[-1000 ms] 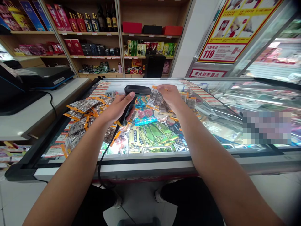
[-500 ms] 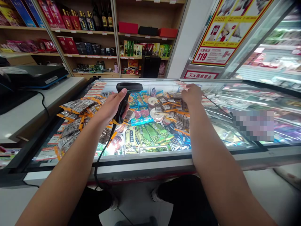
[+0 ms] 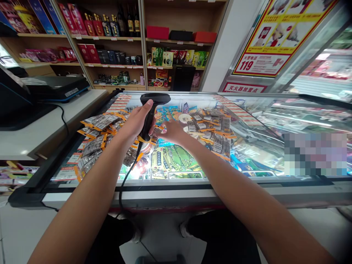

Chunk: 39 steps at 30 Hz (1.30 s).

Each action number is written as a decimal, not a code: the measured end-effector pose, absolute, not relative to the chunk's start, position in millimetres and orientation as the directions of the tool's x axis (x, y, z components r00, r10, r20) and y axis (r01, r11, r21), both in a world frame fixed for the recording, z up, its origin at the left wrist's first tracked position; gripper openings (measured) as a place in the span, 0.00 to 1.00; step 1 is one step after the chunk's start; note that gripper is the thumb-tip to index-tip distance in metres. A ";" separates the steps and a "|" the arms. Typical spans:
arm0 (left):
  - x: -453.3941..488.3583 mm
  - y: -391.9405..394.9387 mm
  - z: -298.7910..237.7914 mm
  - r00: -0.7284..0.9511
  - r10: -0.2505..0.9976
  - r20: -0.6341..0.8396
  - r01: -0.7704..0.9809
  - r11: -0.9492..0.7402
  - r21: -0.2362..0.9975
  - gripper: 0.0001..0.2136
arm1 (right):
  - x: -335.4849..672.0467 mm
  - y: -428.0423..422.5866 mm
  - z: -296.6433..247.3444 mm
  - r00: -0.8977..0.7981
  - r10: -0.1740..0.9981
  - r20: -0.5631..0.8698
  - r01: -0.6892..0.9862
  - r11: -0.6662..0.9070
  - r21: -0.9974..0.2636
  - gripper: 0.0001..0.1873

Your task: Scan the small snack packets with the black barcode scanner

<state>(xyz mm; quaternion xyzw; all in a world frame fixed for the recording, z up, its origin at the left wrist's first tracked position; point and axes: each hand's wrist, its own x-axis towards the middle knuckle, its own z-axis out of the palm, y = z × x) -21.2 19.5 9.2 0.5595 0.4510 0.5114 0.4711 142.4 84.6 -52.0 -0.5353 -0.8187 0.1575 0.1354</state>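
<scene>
Left hand (image 3: 137, 121) clamped round the black, pistol-shaped plastic scanner (image 3: 150, 118); right hand (image 3: 173, 132) at a small, orange-edged plastic packet (image 3: 157, 130) (gripped or not, I can't tell).

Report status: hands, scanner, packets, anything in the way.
Left hand gripping scanner. Right hand close beside it, hold unclear. Orange-edged packets heaped left and right on glass-topped case. Cable hangs across its front edge.

From where I stand, the scanner (image 3: 155, 98) looks like smooth black plastic with a dull sheen, while the piled packets (image 3: 96, 123) are crinkled film — shiny and creased. Slick, reflective glass (image 3: 200, 98) tops the freezer (image 3: 176, 198); the shelving (image 3: 184, 14) is smooth wood.
</scene>
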 end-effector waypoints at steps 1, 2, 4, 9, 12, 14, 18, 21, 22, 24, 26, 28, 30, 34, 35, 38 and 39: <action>-21.8 19.9 8.7 0.073 0.987 0.144 0.024 -0.146 0.989 0.26 | 145.2 85.9 -51.3 -0.376 0.926 0.038 0.831 0.355 -0.428 0.36; -22.6 20.5 8.0 0.077 0.987 0.141 0.027 -0.143 0.989 0.26 | 149.6 87.7 -49.0 -0.358 0.934 0.025 0.816 0.325 -0.478 0.35; -24.2 21.7 6.4 0.084 0.987 0.138 0.033 -0.141 0.989 0.26 | 161.4 92.1 -41.6 -0.331 0.944 -0.003 0.750 0.261 -0.608 0.32; -24.6 21.2 5.8 0.100 0.988 0.116 0.040 -0.121 0.992 0.26 | 189.4 106.4 -22.5 -0.191 0.979 0.071 0.574 0.170 -0.801 0.19; -21.5 18.7 6.9 0.097 0.991 0.089 0.062 -0.095 0.994 0.25 | 198.3 111.9 -15.9 -0.086 0.971 0.223 0.596 0.230 -0.769 0.15; -19.0 17.2 7.1 0.100 0.991 0.088 0.067 -0.095 0.993 0.25 | 200.9 112.5 -13.4 -0.070 0.947 0.314 0.612 0.289 -0.737 0.11; -16.6 16.5 5.9 0.128 0.988 0.082 0.072 -0.092 0.993 0.25 | 200.9 110.0 -11.1 -0.076 0.942 0.326 0.587 0.306 -0.749 0.07; -16.8 17.3 4.0 0.151 0.986 0.068 0.070 -0.079 0.994 0.25 | 200.5 109.4 -11.1 -0.076 0.943 0.325 0.574 0.308 -0.759 0.07; -16.8 17.6 3.4 0.156 0.986 0.064 0.071 -0.076 0.995 0.25 | 200.6 109.7 -11.5 -0.072 0.941 0.331 0.577 0.309 -0.756 0.07; -16.4 17.9 2.5 0.164 0.985 0.057 0.077 -0.070 0.995 0.25 | 201.1 110.7 -12.7 -0.069 0.939 0.337 0.579 0.313 -0.753 0.07; -15.6 18.0 2.2 0.166 0.985 0.050 0.086 -0.064 0.994 0.26 | 201.2 111.7 -13.8 -0.071 0.940 0.334 0.573 0.313 -0.758 0.09; -14.9 17.9 2.3 0.166 0.985 0.046 0.090 -0.062 0.994 0.25 | 201.0 112.2 -14.2 -0.079 0.937 0.340 0.564 0.323 -0.759 0.10; -14.6 18.0 2.5 0.167 0.985 0.047 0.088 -0.062 0.994 0.25 | 201.1 112.0 -13.2 -0.076 0.932 0.354 0.591 0.328 -0.737 0.10; -16.1 19.4 2.5 0.144 0.987 0.070 0.052 -0.078 0.996 0.25 | 206.5 110.5 -10.9 -0.029 0.946 0.322 0.754 0.232 -0.614 0.14; -16.9 20.1 2.5 0.132 0.988 0.084 0.037 -0.089 0.995 0.25 | 208.9 110.4 -11.5 -0.020 0.954 0.298 0.814 0.189 -0.549 0.16; -19.0 22.6 2.8 0.070 0.993 0.100 0.006 -0.100 0.995 0.24 | 214.4 110.8 -16.6 0.029 0.965 0.262 0.963 0.042 -0.265 0.23; -19.6 23.3 3.0 0.044 0.995 0.092 0.002 -0.092 0.996 0.24 | 214.2 110.7 -19.0 0.039 0.959 0.282 0.984 0.013 -0.179 0.25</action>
